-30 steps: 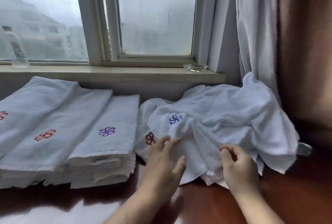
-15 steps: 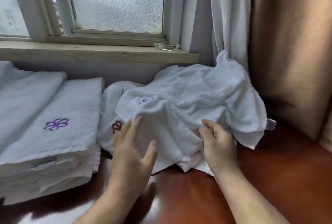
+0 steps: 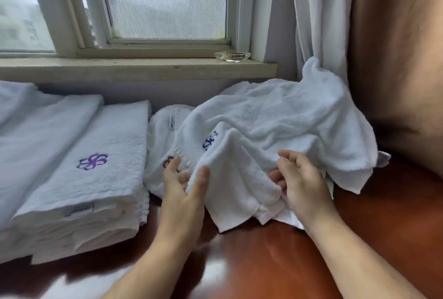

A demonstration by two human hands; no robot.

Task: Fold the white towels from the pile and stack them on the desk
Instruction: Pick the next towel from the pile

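A crumpled pile of white towels (image 3: 287, 119) lies on the red-brown desk (image 3: 263, 262) at the right, under the window. The top towel (image 3: 235, 178) shows a blue flower mark and hangs toward me. My left hand (image 3: 184, 190) pinches a fold of this towel between thumb and fingers. My right hand (image 3: 302, 183) has curled fingers holding the towel's right side. A stack of folded white towels (image 3: 96, 178) with a purple flower mark stands at the left.
More folded towels (image 3: 36, 126) lie further left. A windowsill (image 3: 134, 68) with a glass ashtray (image 3: 232, 56) runs behind. A white curtain (image 3: 321, 18) and a brown curtain (image 3: 395, 47) hang at the right, close to the pile.
Both hands have closed on the top towel and lifted a fold of it toward me. The view has shifted slightly left, showing more of the folded stack.
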